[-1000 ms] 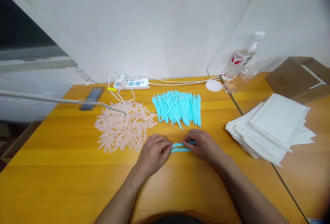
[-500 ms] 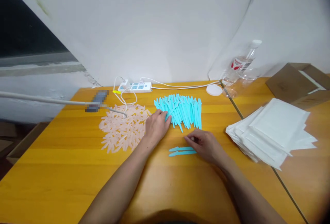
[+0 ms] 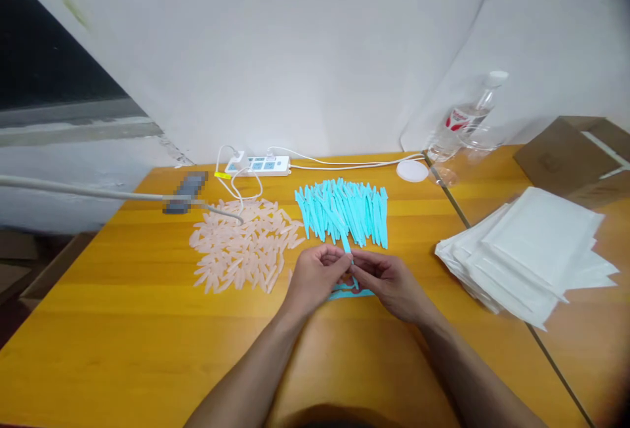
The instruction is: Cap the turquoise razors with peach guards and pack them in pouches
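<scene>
Between the fingertips of both hands, low over the table, is a slim turquoise stick that looks like an eyebrow razor. My left hand pinches it from the left, fingers closed. From the other side my right hand is closed on it lower down. Two similar turquoise razors lie on the table just below, partly hidden by my hands. Behind my hands is a spread row of turquoise razors, heads mostly toward the wall. Left of it lies a flat heap of small pale pink pointed pieces.
A white power strip with cables stands by the wall. A grey cord crosses above a blurred phone. To the right are white padded envelopes, a cardboard box, a plastic bottle and a round white lid.
My left hand has moved from the turquoise row toward me and right, meeting my right hand. A turquoise razor now sits between both hands' fingers. The view has shifted slightly.
</scene>
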Tool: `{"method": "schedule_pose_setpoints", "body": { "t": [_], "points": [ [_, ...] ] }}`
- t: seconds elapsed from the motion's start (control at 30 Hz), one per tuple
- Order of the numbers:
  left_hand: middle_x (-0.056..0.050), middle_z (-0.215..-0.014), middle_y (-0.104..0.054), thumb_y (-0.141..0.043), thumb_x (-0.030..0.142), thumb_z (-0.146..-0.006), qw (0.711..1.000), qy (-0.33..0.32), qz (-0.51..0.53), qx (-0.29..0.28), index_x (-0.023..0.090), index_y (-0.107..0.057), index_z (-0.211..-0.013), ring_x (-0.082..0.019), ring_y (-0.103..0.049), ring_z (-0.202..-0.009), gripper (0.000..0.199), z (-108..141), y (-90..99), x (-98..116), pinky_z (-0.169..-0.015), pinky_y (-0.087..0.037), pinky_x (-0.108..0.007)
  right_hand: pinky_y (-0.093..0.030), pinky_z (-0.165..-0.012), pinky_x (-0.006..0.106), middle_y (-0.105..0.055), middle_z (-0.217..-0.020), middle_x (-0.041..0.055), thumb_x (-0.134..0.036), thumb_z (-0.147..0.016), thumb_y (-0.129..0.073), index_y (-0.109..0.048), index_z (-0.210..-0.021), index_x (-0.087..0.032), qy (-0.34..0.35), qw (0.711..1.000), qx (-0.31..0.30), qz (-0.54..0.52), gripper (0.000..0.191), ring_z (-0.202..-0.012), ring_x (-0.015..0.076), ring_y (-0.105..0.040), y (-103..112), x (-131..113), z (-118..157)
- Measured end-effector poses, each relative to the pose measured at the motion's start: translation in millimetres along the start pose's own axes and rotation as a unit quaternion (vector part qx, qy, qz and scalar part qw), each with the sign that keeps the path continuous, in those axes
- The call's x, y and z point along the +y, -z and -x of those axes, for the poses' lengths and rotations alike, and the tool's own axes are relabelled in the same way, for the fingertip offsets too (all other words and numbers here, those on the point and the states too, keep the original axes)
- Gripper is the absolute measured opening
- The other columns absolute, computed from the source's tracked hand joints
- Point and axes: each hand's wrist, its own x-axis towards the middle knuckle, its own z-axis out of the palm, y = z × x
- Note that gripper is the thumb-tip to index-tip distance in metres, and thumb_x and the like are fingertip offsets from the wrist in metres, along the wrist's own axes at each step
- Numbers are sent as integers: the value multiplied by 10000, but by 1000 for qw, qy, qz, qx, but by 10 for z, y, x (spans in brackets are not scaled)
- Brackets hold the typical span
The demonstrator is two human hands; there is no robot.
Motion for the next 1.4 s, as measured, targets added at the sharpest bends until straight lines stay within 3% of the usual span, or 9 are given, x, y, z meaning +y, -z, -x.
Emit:
{"method": "schedule_pose_setpoints", "body": {
  "t": [0.13,0.27,0.4,0.57,0.67,0.8,0.9,1.2,1.4],
  "points": [
    [-57,-797,-751,-675,457,-875,992,-47,-100,60,171,-768,-898,-160,-655,-666,301,200,122,-189,-609,-499,-261,-447,-651,250,-616,-785,7,-523,-925,-589,-708,-1061,-179,-19,998,-10,52,389,-697,132,-529,53,2,11],
    [-48,-878,-734,-681,387,-894,927,-138,-314,149,226,-784,-997,-161,-625,-725,217,405,698,-301,-665,-492,-274,-359,-558,239,-579,-731,-9,-565,-923,-548,-701,-922,-179,-46,985,40,164,415,-637,127,-460,208,-25,29],
    [-68,-1115,-699,-551,233,-973,837,-230,-495,50,289,-747,-1150,-208,-628,-998,270,519,1116,-317,-870,-501,-340,-310,-529,244,-554,-674,-16,-609,-906,-547,-696,-821,-175,-71,976,30,203,466,-596,121,-416,305,-41,47],
    [-81,-1095,-716,-551,241,-978,768,-277,-577,1,259,-773,-1032,-228,-621,-983,229,433,1099,-268,-865,-501,-364,-375,-580,258,-628,-745,16,-590,-905,-549,-725,-850,-173,-47,971,34,233,455,-663,150,-496,303,-35,45],
    [-89,-1030,-733,-522,254,-992,803,-261,-536,-10,220,-754,-1009,-224,-641,-962,235,411,1034,-233,-875,-503,-355,-381,-567,255,-636,-745,19,-569,-915,-539,-724,-851,-171,-42,967,40,248,443,-651,150,-507,305,-38,44],
    [-44,-904,-755,-527,358,-994,925,-158,-344,25,206,-737,-1055,-169,-675,-790,266,452,916,-223,-719,-516,-255,-395,-579,252,-652,-769,20,-545,-922,-539,-723,-858,-174,-34,967,39,250,419,-666,151,-527,326,-41,44],
    [-42,-874,-770,-586,424,-949,974,-96,-203,43,183,-762,-999,-170,-697,-783,303,460,781,-219,-706,-524,-238,-414,-601,250,-672,-810,25,-524,-931,-542,-726,-867,-180,-21,966,40,255,395,-701,157,-549,328,-36,42],
    [-42,-842,-766,-624,438,-911,979,-75,-184,44,172,-777,-949,-166,-680,-754,310,446,780,-170,-685,-505,-234,-417,-608,248,-676,-808,25,-522,-953,-528,-718,-863,-192,2,961,40,273,392,-715,162,-562,331,-49,55],
    [-23,-819,-757,-608,406,-928,976,-57,-211,-5,179,-776,-949,-155,-656,-723,283,407,707,-125,-630,-464,-216,-410,-614,247,-671,-811,19,-499,-959,-536,-722,-879,-192,5,966,26,256,368,-713,154,-554,298,-59,63]
  ]
}}
